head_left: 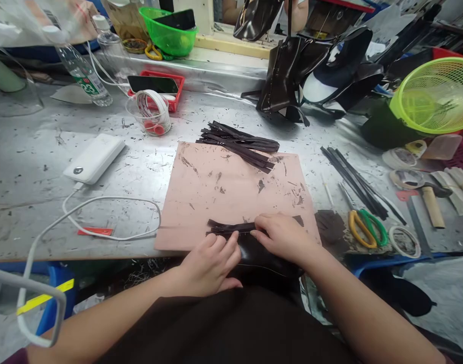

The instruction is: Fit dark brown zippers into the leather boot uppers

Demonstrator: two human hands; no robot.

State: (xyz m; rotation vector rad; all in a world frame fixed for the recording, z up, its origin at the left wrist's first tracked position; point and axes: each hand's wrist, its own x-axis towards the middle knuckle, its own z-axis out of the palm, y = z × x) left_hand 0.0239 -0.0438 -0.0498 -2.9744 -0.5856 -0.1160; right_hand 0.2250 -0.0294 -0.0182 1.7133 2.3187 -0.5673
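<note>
A dark zip strip lies along the front of the pink board, against the edge of a black leather piece that hangs toward my lap. My right hand pinches the strip and the leather edge between thumb and fingers. My left hand rests on the leather with its fingers apart; the index fingertip touches the seam where strip and leather meet. Part of the strip is hidden under my right hand, with its far end showing beyond. Behind, a bundle of similar dark strips overlaps the board's back edge.
To the right are more dark strips, scissors with yellow and green handles, a tape roll and a hammer. A white power bank with its cable lies left. Dark leather boot uppers stand at the back.
</note>
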